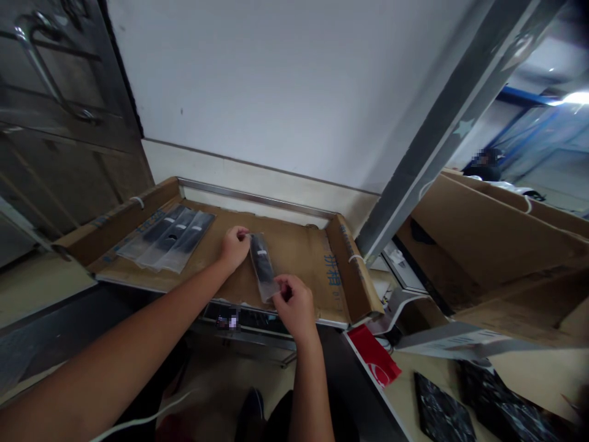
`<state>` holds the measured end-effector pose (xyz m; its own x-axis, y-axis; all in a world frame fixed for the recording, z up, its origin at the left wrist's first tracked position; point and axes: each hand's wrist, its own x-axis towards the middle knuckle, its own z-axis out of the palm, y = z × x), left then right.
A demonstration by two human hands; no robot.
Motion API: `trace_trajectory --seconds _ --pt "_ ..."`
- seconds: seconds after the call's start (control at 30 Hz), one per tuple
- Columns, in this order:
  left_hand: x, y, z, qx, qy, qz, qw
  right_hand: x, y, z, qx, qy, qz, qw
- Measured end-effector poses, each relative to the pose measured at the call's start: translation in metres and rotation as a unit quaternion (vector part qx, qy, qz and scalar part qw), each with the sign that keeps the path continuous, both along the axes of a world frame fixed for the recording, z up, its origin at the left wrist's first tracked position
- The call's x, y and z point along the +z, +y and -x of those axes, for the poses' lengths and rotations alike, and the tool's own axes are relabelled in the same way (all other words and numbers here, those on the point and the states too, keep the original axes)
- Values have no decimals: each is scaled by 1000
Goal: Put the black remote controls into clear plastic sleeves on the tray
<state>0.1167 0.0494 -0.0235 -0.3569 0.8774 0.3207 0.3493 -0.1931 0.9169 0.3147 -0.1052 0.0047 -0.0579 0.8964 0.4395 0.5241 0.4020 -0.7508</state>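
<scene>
A clear plastic bag [262, 263] with a dark flat item and a small white label inside lies between my hands on the cardboard-lined tray [301, 245]. My left hand [235, 248] pinches its far left corner. At the near end, my right hand [294, 302] grips the bag's clear edge between thumb and fingers. Left of my hands, several similar bags [171, 238] lie side by side, partly overlapping, on the cardboard.
Cardboard side walls [352, 267] edge the tray, with a white wall behind. A large cardboard box [501, 245] stands at right. Below it are a red packet [375, 356] and black wrapped bundles [442, 408]. A metal door handle [50, 80] is at upper left. Another person [485, 164] is far right.
</scene>
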Motion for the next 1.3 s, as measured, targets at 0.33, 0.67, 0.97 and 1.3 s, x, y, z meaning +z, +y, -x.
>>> trace_trajectory --seconds 0.33,0.67,0.97,1.3 --pt "6 10 -4 -29 -54 39 997 4 -2 -1 -6 7 -19 1000" --pt "10 7 -2 -79 -51 24 995 -8 4 -2 -139 79 -143 977" --pt "13 4 0 -82 -61 22 994 -8 5 2 -216 89 -160 959" --pt "9 5 -3 -116 -10 10 993 -10 6 1 -228 100 -150 957"
